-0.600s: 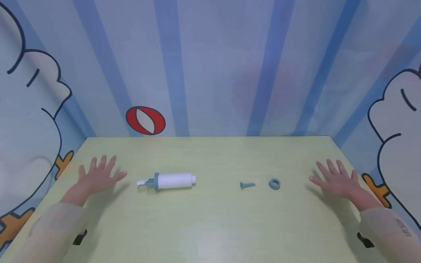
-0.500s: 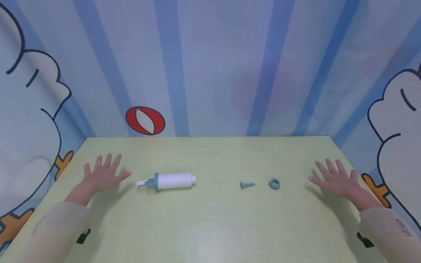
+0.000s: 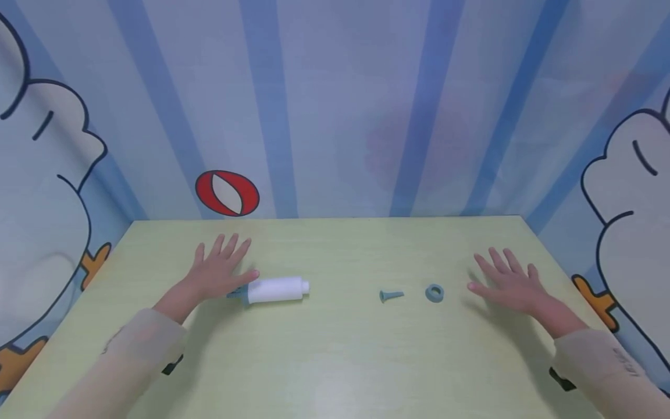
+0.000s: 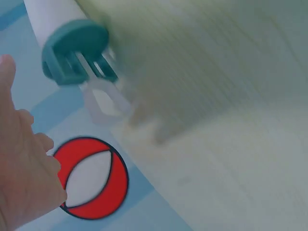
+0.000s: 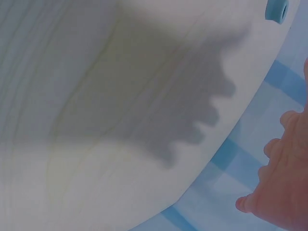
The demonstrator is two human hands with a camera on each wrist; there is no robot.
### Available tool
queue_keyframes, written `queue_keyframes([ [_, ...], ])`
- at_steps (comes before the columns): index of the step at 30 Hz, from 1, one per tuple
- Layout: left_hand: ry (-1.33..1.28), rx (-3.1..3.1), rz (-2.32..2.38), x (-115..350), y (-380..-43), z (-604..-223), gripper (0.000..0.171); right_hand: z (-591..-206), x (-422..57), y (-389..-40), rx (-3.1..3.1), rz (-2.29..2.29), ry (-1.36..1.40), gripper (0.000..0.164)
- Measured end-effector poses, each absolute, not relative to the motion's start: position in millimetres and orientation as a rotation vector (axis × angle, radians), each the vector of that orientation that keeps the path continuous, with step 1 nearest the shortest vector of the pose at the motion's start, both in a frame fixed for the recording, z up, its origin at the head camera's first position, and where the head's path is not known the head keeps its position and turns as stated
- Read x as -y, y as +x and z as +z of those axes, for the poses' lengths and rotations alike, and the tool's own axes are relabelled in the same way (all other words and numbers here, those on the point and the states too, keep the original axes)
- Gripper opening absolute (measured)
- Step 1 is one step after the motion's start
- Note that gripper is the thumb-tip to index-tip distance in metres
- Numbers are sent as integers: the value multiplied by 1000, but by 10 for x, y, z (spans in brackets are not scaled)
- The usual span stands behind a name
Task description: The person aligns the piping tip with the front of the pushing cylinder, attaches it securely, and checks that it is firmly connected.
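My left hand (image 3: 214, 276), fingers spread, hovers over the left end of a white tube (image 3: 276, 290) lying on its side. In the head view the hand hides the tube's handle end. The left wrist view shows that end: a teal collar (image 4: 79, 41) with a pale loop-shaped handle (image 4: 94, 108). My right hand (image 3: 513, 290) is raised over the table at the right, fingers spread and holding nothing. Left of it lies a grey-blue ring (image 3: 428, 294), which the right wrist view catches at its top corner. A small funnel-shaped nozzle (image 3: 391, 295) lies beside the ring.
A pale wooden table (image 3: 335, 343) bears all the parts. Behind it and at both sides hangs a blue striped cloth (image 3: 345, 116) with printed cartoon shapes and a red ball (image 3: 206, 192). Both forearms wear light sleeves (image 3: 152, 343).
My left hand has moved right, from beside the tube to above its handle end. The right hand has shifted slightly left toward the ring. The head view has turned a little.
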State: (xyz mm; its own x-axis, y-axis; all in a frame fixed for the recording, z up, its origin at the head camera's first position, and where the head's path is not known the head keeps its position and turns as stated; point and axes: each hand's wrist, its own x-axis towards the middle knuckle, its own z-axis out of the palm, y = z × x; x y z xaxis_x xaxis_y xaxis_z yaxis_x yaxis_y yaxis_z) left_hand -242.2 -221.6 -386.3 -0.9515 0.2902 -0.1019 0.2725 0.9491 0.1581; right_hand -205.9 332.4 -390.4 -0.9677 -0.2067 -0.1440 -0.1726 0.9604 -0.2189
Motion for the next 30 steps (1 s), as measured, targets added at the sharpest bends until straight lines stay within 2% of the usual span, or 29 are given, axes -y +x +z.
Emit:
queue_keyframes([
  [7,642,-3009,239,1841,-2461,-3890,85,-3962,-3250,-2062,-2979,-275,-355,81],
  [22,878,-2922,211,1112,-2499,-3974,71,-4024,-2962,-2081,-3011,-326,-515,77],
  [30,1001,-2878,291,701,-2535,-4048,51,-4078,-2862,-2133,-2977,-497,-620,79],
])
